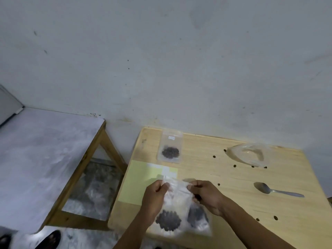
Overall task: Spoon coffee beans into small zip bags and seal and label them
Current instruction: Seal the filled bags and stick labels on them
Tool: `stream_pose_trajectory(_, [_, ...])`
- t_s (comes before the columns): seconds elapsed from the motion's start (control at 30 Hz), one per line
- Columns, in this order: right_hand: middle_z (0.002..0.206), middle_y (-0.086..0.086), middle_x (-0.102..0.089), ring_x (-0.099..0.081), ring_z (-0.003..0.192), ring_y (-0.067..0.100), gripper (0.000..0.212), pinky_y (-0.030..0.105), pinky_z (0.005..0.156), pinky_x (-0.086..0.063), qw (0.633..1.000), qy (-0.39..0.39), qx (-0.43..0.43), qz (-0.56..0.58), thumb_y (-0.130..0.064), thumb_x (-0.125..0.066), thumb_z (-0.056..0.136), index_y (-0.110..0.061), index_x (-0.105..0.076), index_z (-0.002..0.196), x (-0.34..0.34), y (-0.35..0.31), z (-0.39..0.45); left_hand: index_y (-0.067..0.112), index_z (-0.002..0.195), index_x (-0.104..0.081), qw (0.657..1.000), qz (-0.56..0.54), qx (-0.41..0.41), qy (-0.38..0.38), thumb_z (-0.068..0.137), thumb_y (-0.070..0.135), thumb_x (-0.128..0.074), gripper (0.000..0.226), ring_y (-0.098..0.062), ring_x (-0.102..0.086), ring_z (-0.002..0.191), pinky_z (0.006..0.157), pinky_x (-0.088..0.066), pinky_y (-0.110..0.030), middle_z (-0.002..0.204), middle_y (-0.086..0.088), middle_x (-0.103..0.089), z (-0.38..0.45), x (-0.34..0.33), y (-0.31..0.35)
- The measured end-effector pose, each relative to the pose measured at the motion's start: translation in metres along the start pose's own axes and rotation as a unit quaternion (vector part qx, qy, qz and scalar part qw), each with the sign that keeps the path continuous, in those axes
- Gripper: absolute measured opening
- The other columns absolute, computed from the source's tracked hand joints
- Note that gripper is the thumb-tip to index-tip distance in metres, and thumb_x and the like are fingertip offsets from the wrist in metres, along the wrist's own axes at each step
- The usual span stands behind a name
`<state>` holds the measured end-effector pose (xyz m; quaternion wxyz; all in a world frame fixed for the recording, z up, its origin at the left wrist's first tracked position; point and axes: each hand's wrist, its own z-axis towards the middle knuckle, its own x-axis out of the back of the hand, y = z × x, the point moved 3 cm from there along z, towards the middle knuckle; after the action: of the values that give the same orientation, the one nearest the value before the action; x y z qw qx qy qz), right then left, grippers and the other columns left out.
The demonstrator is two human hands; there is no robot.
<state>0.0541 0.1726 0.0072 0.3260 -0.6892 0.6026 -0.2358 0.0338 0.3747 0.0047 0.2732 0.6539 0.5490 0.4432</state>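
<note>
- Both hands, left hand (156,192) and right hand (206,194), pinch the top of a zip bag (177,203) holding coffee beans (168,220).
- The bag is left of the spoon (277,190) on the desk (233,177).

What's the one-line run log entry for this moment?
step: sealing | left hand: pinching zip bag top | right hand: pinching same | spoon: on table | labelled bag: set aside

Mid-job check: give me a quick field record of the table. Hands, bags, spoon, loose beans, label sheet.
left hand: pinches top edge of held zip bag
right hand: pinches same top edge
held zip bag: beans in its bottom; seal state unclear
finished bag: flat at table's far edge, labelled, beans inside
spoon: on table, right, empty
large plastic bag: far right, looks empty
loose beans: scattered on table
label sheet: yellow, under left hand
</note>
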Motion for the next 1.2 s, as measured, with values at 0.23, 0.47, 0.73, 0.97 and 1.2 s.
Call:
stream_pose_trajectory(0.23, [0.067,0.005,-0.055,-0.047,0.058,0.017,0.021,0.022,0.049,-0.036,0.996,0.032,0.061,-0.059,-0.010,-0.060,0.095,-0.010,-0.063,0.074,-0.069,-0.018,0.028,0.019,0.086,-0.071,0.991,-0.067,-0.006,0.117,0.097,0.025,-0.056,0.019,-0.014,-0.070,0.068,0.059,-0.050,-0.026,0.079,-0.001,-0.074,-0.028,0.079,-0.002])
stream_pose_trajectory(0.47, [0.076,-0.005,-0.048,-0.046,0.072,0.014,0.025,0.024,0.075,-0.043,0.877,-0.023,0.205,-0.434,-0.019,-0.052,0.079,-0.042,-0.046,0.072,-0.124,-0.001,0.076,0.012,0.089,-0.069,0.970,-0.118,0.022,0.212,0.098,0.026,-0.056,0.021,-0.014,-0.071,0.066,0.060,-0.049,-0.029,0.081,-0.004,-0.075,-0.058,0.140,-0.015])
stream_pose_trajectory(0.73, [0.074,0.005,-0.065,-0.065,0.066,0.019,0.019,0.036,0.067,-0.057,0.867,-0.008,0.178,-0.466,-0.013,-0.045,0.064,-0.029,-0.048,0.054,-0.129,0.016,0.111,0.010,0.087,-0.069,0.961,-0.134,0.028,0.241,0.098,0.028,-0.056,0.025,-0.013,-0.070,0.064,0.057,-0.049,-0.026,0.079,-0.006,-0.075,-0.078,0.156,-0.026])
stream_pose_trajectory(0.97, [0.079,-0.001,-0.060,-0.052,0.069,0.012,0.011,0.023,0.068,-0.045,0.913,0.008,0.217,-0.344,-0.015,-0.058,0.093,-0.010,-0.057,0.083,-0.126,-0.020,0.054,0.009,0.089,-0.068,0.969,-0.130,0.009,0.212,0.097,0.026,-0.057,0.022,-0.015,-0.072,0.071,0.061,-0.050,-0.029,0.083,-0.002,-0.075,-0.066,0.146,-0.016])
stream_pose_trajectory(1.2, [0.081,0.000,-0.065,-0.058,0.074,0.014,0.012,0.027,0.070,-0.048,0.940,0.040,0.291,-0.176,-0.008,-0.056,0.095,-0.011,-0.067,0.091,-0.106,-0.076,-0.009,0.009,0.095,-0.067,0.972,-0.144,-0.026,0.186,0.099,0.022,-0.054,0.019,-0.010,-0.072,0.072,0.053,-0.049,-0.017,0.086,-0.002,-0.075,-0.041,0.119,0.019])
